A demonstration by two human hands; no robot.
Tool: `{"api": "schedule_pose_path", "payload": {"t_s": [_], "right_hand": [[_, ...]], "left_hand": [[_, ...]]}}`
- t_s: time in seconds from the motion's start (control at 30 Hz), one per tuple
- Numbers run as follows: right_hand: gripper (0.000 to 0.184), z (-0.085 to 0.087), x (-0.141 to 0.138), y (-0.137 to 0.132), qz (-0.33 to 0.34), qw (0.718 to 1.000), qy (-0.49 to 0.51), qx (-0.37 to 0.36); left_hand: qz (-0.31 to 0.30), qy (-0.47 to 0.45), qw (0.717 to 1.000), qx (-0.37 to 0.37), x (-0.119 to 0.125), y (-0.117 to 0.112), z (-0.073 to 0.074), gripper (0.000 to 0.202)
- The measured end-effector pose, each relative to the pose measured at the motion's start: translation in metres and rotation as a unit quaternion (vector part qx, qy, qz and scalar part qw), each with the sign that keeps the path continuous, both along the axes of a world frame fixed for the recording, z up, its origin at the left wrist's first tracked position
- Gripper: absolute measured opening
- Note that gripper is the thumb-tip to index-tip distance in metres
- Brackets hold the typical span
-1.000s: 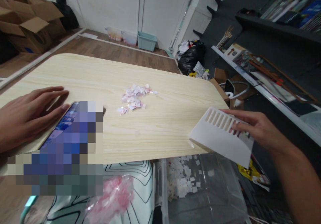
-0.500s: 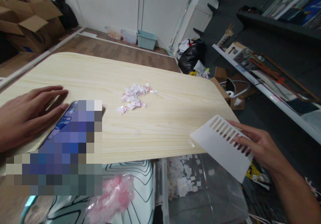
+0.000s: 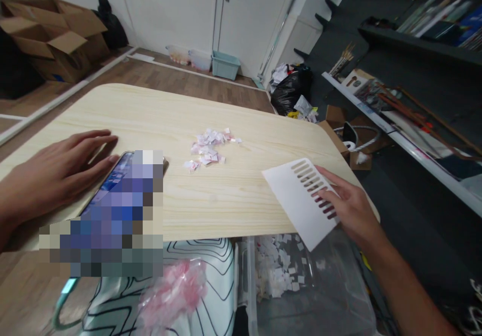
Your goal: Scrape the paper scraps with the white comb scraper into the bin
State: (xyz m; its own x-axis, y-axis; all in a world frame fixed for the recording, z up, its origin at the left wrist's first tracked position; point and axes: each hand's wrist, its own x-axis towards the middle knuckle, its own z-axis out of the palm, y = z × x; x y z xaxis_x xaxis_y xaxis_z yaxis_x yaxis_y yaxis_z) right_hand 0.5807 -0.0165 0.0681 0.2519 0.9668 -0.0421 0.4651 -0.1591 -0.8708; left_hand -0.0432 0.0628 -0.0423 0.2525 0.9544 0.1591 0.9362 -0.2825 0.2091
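My right hand (image 3: 352,203) grips a white plastic scraper (image 3: 299,203) by its edge with a row of slots. The scraper is tilted over the near right edge of the table, partly above a clear plastic bin (image 3: 320,296) with small white paper squares (image 3: 278,270) in it. On the table top a loose heap of small white and pinkish paper pieces (image 3: 211,145) lies left of the scraper. My left hand (image 3: 71,162) rests open, fingers stretched out, beside a phone (image 3: 109,175) whose near part is hidden by blurred blocks.
A bag of pink pieces (image 3: 176,291) lies on a patterned stool (image 3: 220,275) below the near edge of the pale wooden table (image 3: 150,110). Cardboard boxes (image 3: 56,39) stand far left, a light blue bin (image 3: 225,66) by the door, and a black bag (image 3: 289,92) beyond the table's far right.
My right hand has moved left with the scraper, bringing it farther over the table. The view has shifted slightly; my left hand and the paper heap look unchanged on the table.
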Motion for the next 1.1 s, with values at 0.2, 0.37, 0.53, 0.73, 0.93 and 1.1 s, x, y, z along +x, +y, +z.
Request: {"api": "schedule_pose_path", "payload": {"t_s": [0.2, 0.37, 0.53, 0.73, 0.93, 1.1], "right_hand": [[0.063, -0.006, -0.066, 0.008, 0.124, 0.991, -0.043, 0.010], [0.065, -0.001, -0.104, 0.023, 0.231, 0.973, -0.027, -0.006], [0.059, 0.004, -0.109, 0.016, 0.379, 0.923, -0.053, -0.038], [0.052, -0.008, -0.082, 0.014, 0.351, 0.935, -0.041, -0.017], [0.051, -0.003, -0.069, 0.010, 0.246, 0.969, -0.001, -0.024], [0.047, 0.005, -0.069, -0.002, 0.180, 0.983, 0.017, -0.036]], "left_hand": [[0.040, -0.026, 0.998, -0.049, 0.026, -0.006, 0.027, 0.094], [0.044, -0.056, 0.997, -0.036, 0.035, -0.009, 0.032, 0.097], [0.043, -0.069, 0.996, -0.031, 0.039, -0.012, 0.032, 0.098], [0.025, -0.108, 0.993, -0.050, 0.036, -0.017, 0.038, 0.095], [0.032, -0.201, 0.974, -0.099, 0.034, -0.025, 0.048, 0.099], [0.063, -0.210, 0.973, -0.073, 0.051, -0.023, 0.047, 0.086]]}}
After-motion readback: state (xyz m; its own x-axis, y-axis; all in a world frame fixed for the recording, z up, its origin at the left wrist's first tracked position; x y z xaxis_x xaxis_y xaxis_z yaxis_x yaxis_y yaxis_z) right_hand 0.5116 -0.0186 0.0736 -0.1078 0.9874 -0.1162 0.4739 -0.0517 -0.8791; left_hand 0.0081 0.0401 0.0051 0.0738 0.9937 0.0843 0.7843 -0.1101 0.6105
